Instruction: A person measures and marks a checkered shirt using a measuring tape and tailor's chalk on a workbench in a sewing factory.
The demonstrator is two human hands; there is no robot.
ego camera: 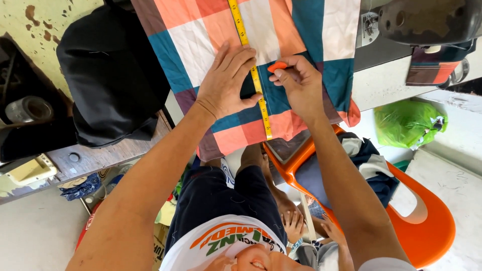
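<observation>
A checked cloth (306, 35) in orange, white, teal and purple lies spread over the table's edge. A yellow tape measure (241, 30) runs down its middle. My left hand (227, 80) lies flat on the cloth, fingers spread, pressing the tape down. My right hand (298, 85) sits just right of the tape and pinches a small orange piece of chalk (276, 65) against the cloth.
A black bag (110, 75) rests on the wooden table (95, 158) at left. A sewing machine (427, 20) stands at upper right. An orange plastic chair (427, 221) with clothes on it and a green plastic bag (406, 123) are at right. A child's hands show by my legs.
</observation>
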